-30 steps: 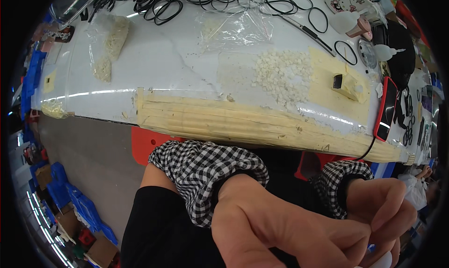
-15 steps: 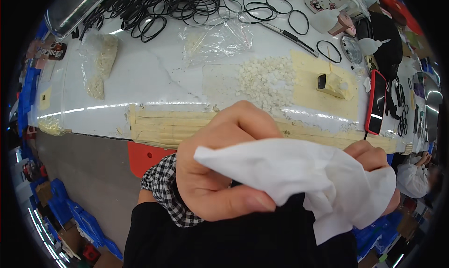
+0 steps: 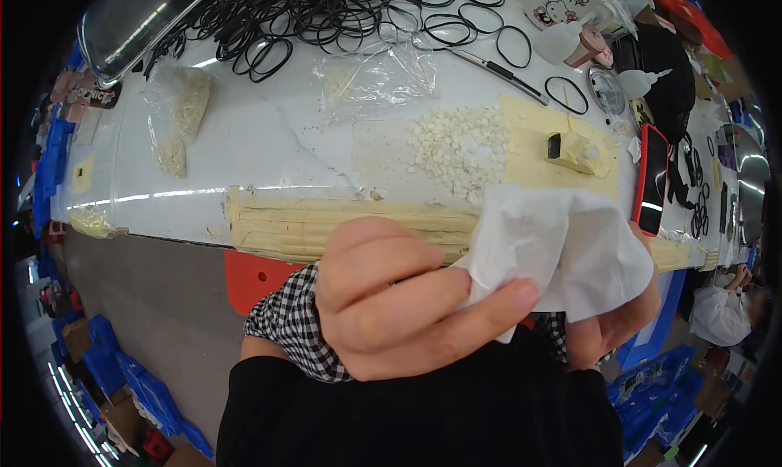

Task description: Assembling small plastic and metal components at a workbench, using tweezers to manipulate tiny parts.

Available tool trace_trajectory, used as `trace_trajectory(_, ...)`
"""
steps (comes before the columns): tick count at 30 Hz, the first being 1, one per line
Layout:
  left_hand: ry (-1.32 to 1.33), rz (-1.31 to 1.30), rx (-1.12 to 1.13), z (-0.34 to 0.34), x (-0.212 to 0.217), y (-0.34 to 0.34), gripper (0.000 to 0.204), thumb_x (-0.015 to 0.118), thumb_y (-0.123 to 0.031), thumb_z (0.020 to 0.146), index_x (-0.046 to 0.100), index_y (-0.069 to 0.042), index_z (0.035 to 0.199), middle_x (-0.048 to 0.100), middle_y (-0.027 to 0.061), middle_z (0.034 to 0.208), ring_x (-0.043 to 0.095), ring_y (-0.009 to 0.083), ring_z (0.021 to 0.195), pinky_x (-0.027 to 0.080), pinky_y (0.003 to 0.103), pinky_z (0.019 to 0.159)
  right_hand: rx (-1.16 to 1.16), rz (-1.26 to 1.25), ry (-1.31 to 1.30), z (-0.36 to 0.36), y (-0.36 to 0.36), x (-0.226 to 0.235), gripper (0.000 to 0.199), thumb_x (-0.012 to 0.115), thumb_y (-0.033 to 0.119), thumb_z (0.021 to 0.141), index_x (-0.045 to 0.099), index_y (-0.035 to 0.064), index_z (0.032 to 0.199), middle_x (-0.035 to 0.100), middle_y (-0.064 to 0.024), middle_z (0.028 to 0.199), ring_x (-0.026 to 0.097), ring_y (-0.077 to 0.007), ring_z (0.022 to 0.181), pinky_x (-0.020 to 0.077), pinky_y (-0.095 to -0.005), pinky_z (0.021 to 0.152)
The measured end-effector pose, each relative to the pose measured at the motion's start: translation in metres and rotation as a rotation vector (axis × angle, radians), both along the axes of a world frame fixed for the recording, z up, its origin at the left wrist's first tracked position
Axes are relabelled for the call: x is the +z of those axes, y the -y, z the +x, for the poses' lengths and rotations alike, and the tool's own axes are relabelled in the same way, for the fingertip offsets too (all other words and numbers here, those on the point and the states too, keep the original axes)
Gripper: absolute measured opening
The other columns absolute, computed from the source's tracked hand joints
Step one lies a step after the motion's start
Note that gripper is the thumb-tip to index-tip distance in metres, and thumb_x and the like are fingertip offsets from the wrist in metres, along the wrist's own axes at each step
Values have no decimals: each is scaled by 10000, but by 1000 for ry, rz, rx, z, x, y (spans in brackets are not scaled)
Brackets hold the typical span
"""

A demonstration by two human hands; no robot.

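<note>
A white tissue (image 3: 562, 251) is stretched between my two hands, above my lap and in front of the table edge. My left hand (image 3: 391, 304) pinches its left end, with the fingers curled and a fingertip pressed against the cloth. My right hand (image 3: 615, 328) holds the other side from behind; the tissue covers most of its fingers. Beyond the tissue, small off-white pieces (image 3: 456, 149) lie scattered on the white table (image 3: 269, 141). A lump wrapped in yellowish tape (image 3: 578, 153) with a dark end sits on a tape-covered patch.
Many black rubber-like loops (image 3: 326, 15) are heaped at the back. Clear plastic bags (image 3: 379, 80) and a black pen (image 3: 513, 80) lie before them. A red-edged phone (image 3: 652, 182) lies at the right. Tape strips (image 3: 309, 227) cover the table's front edge; a red stool (image 3: 252, 281) is below.
The tissue has been lifted and turned, its hanging lower part now raised. My left fingers have curled over its left end, and my right hand has moved left and down.
</note>
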State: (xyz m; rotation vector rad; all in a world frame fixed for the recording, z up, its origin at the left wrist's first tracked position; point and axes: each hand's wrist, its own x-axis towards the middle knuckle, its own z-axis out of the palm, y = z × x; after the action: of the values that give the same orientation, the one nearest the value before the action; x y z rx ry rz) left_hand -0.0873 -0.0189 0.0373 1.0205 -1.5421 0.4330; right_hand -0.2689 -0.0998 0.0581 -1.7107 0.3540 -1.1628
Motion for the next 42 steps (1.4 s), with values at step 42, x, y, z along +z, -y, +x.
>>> trace_trajectory(42,-733,47,-731,12,0,-19,270,596,-317,868,504,-138,1048,479,-15,726,429,103,653,358,258,668,-307,580,-90,31,-89,81,96,481,99,923,553,159,905,516,20,933,485,-211,979,397,-438,910)
